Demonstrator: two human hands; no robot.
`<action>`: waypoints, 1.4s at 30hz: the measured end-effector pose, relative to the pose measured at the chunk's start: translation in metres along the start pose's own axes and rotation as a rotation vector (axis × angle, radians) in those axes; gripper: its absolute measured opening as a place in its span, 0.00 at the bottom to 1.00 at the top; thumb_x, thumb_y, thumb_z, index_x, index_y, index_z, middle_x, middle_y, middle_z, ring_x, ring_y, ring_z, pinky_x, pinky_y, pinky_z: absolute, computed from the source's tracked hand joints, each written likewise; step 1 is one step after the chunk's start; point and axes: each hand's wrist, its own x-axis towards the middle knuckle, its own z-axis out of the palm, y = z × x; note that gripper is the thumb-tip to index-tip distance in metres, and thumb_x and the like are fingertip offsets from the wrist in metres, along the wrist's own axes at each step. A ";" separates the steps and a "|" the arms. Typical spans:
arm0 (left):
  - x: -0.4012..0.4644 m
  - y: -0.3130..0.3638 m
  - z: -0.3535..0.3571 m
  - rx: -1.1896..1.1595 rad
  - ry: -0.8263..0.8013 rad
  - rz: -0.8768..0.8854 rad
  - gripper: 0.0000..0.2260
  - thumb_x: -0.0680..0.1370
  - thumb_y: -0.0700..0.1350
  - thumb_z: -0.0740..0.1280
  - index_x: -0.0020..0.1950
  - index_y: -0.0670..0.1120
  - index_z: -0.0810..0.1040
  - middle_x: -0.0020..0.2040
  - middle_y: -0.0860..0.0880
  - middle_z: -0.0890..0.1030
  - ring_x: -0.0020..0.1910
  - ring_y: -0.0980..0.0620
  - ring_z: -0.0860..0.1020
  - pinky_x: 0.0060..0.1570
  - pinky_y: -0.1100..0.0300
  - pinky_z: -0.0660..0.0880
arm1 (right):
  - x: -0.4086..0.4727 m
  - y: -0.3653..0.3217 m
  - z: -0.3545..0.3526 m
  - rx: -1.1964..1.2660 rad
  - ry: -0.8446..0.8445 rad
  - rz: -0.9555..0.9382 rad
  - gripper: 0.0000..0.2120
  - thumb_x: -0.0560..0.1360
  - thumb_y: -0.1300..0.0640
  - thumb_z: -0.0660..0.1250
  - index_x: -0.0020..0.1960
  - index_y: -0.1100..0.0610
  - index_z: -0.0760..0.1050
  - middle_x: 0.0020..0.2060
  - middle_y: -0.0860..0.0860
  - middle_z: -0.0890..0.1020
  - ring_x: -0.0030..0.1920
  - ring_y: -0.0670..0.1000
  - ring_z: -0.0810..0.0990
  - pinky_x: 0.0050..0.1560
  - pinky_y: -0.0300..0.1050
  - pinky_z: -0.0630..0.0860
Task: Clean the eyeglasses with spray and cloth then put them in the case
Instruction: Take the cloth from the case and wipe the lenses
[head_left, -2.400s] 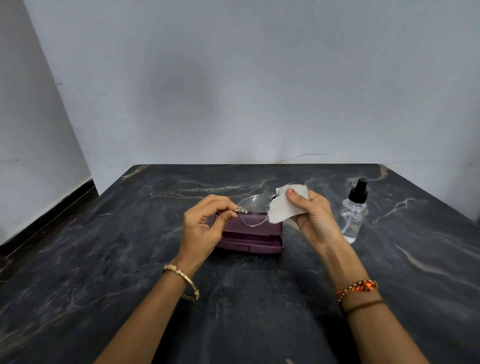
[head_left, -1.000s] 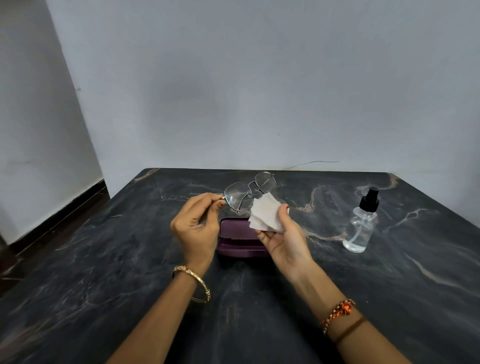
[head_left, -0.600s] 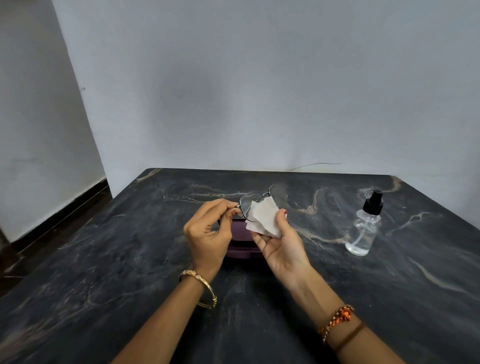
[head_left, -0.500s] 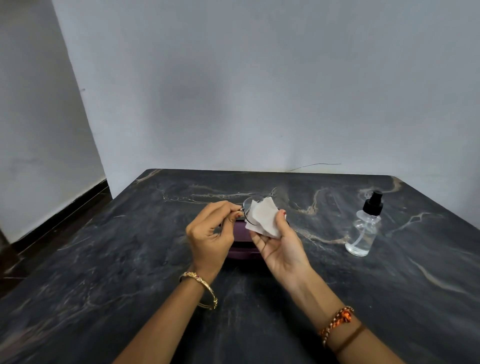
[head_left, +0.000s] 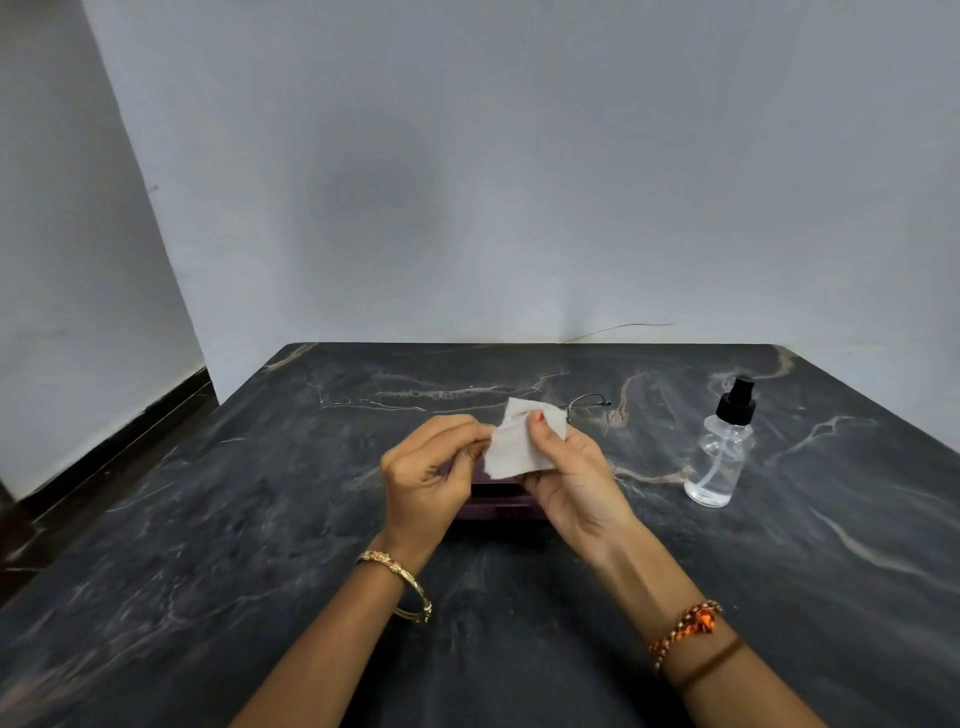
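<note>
My left hand (head_left: 431, 467) pinches the left end of the thin metal-framed eyeglasses (head_left: 589, 402), held above the table. A small white cloth (head_left: 519, 441) is folded over the nearer lens, and my right hand (head_left: 571, 467) presses it there with thumb on top. Only the far lens rim sticks out to the right of the cloth. The purple glasses case (head_left: 498, 501) lies on the table under both hands, mostly hidden by them. A clear spray bottle (head_left: 719, 457) with a black pump top stands upright to the right.
Everything rests on a dark marbled table (head_left: 260, 519) pushed against a pale wall. The table's left edge drops to a floor with a dark skirting. A thin wire runs along the wall behind the table.
The cloth has come up and over the nearer lens, covering it. Both hands have drawn closer together and lowered slightly over the case.
</note>
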 end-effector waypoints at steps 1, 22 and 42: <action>0.002 -0.001 -0.002 0.002 0.006 -0.003 0.07 0.64 0.26 0.68 0.38 0.34 0.81 0.39 0.48 0.79 0.40 0.59 0.76 0.45 0.74 0.73 | 0.000 -0.001 -0.001 -0.057 -0.022 0.001 0.11 0.67 0.56 0.64 0.45 0.61 0.76 0.32 0.50 0.85 0.35 0.45 0.83 0.34 0.38 0.79; 0.004 0.000 -0.002 -0.018 0.003 -0.009 0.05 0.65 0.28 0.69 0.38 0.34 0.81 0.39 0.48 0.78 0.40 0.59 0.76 0.44 0.74 0.74 | -0.001 -0.003 -0.001 0.047 0.084 0.054 0.15 0.62 0.53 0.68 0.44 0.62 0.77 0.34 0.52 0.85 0.36 0.48 0.84 0.31 0.40 0.79; -0.003 0.000 0.004 -0.063 -0.085 -0.008 0.05 0.66 0.28 0.68 0.38 0.35 0.82 0.39 0.49 0.78 0.40 0.61 0.76 0.44 0.74 0.73 | 0.003 -0.006 -0.011 -0.097 0.002 -0.055 0.06 0.63 0.56 0.68 0.37 0.58 0.80 0.30 0.49 0.83 0.34 0.46 0.81 0.35 0.39 0.79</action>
